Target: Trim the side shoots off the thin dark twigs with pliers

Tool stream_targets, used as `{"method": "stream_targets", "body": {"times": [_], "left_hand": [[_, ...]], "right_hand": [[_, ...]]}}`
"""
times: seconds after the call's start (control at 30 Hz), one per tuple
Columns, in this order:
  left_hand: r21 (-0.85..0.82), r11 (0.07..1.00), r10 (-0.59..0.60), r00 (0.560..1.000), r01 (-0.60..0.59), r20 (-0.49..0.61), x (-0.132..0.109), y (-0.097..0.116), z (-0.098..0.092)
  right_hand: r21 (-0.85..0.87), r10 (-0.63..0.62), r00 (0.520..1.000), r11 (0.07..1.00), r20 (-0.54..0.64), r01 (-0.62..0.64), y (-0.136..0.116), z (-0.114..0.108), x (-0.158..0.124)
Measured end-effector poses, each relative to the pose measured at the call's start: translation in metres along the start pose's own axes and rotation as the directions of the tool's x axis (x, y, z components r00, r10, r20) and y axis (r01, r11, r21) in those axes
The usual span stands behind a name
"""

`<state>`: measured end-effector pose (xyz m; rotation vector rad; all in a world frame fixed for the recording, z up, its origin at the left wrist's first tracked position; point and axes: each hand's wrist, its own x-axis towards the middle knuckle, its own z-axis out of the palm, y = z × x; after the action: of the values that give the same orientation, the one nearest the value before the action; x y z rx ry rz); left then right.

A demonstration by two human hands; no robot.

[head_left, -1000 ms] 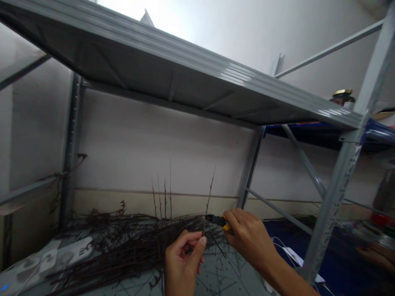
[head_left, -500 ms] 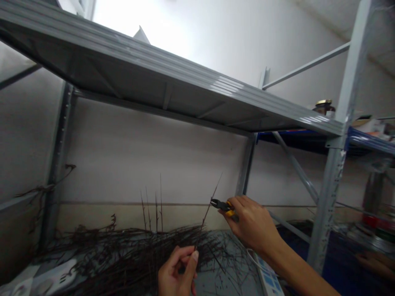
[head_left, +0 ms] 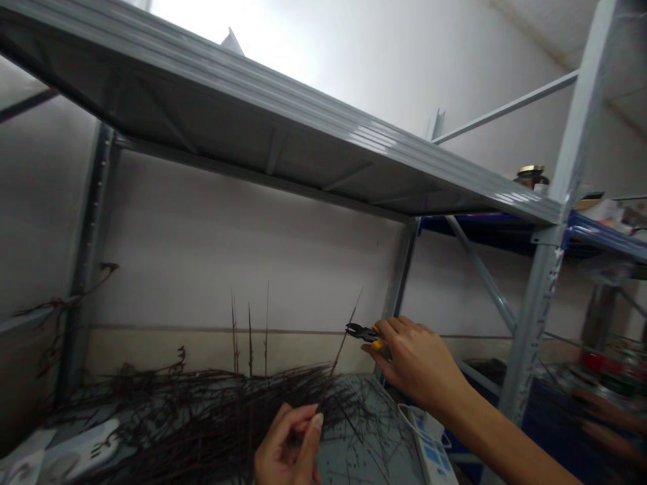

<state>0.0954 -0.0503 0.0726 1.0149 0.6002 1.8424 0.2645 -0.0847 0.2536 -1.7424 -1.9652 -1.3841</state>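
Observation:
My right hand (head_left: 417, 364) is shut on a pair of yellow-handled pliers (head_left: 366, 335), and their black jaws reach the upper part of a thin dry twig (head_left: 344, 340). I cannot tell whether the jaws grip it. My left hand (head_left: 286, 444) sits low in the view, its fingertips pinched together at the front of a pile of dark dry twigs (head_left: 202, 404). The twig seems to run down toward those fingers, though the pile hides its lower end.
A grey metal shelf (head_left: 253, 135) runs overhead between steel uprights. A white power strip (head_left: 429, 448) lies right of the pile, with another (head_left: 65, 455) at the left. At the lower right, a co-worker's hands (head_left: 606, 421) work near a blue shelf (head_left: 581, 417).
My right hand and the pliers have risen, bringing the jaws from beside the twig's base to its upper part. My left hand sits lower in the view, and the view has tilted slightly.

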Motion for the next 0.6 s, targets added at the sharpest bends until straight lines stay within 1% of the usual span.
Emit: {"method": "stream_targets", "body": {"times": [0.07, 0.2, 0.27, 0.3, 0.33, 0.37, 0.4, 0.47, 0.53, 0.6], "left_hand": [[-0.009, 1.000, 0.006, 1.000, -0.006, 0.006, -0.002, 0.004, -0.001], [-0.009, 1.000, -0.004, 1.000, 0.004, 0.025, -0.002, 0.010, -0.002], [-0.007, 1.000, -0.022, 0.999, 0.023, 0.044, 0.001, 0.012, -0.002], [-0.004, 0.999, -0.038, 0.998, 0.038, 0.052, 0.003, 0.013, -0.002], [-0.001, 0.998, -0.055, 0.997, 0.056, 0.060, 0.005, 0.014, -0.001], [0.005, 0.997, -0.073, 0.995, 0.073, 0.071, 0.006, 0.013, -0.001], [0.013, 0.996, -0.091, 0.992, 0.090, 0.083, 0.006, 0.013, 0.000], [0.037, 0.994, -0.110, 0.987, 0.106, 0.117, 0.004, 0.010, 0.002], [0.071, 0.992, -0.116, 0.981, 0.106, 0.155, -0.003, 0.007, 0.003], [0.104, 0.989, -0.123, 0.972, 0.104, 0.198, -0.009, 0.005, 0.003]], "right_hand": [[0.003, 0.005, 1.000, 1.000, 0.024, -0.005, 0.000, 0.004, -0.003], [0.037, 0.024, 0.992, 0.999, 0.123, -0.028, 0.000, 0.016, -0.009], [0.129, 0.042, 0.988, 0.990, 0.151, -0.061, -0.003, 0.022, -0.011], [0.213, 0.074, 0.985, 0.971, 0.155, -0.107, -0.006, 0.024, -0.012], [0.320, 0.121, 0.979, 0.932, 0.165, -0.169, -0.010, 0.025, -0.012], [0.443, 0.171, 0.968, 0.865, 0.186, -0.237, -0.015, 0.026, -0.013], [0.567, 0.215, 0.952, 0.767, 0.216, -0.302, -0.021, 0.026, -0.014], [0.760, 0.266, 0.917, 0.515, 0.298, -0.396, -0.035, 0.026, -0.017], [0.847, 0.274, 0.883, 0.280, 0.381, -0.452, -0.050, 0.024, -0.021], [0.866, 0.270, 0.856, 0.119, 0.442, -0.485, -0.063, 0.020, -0.025]]}}
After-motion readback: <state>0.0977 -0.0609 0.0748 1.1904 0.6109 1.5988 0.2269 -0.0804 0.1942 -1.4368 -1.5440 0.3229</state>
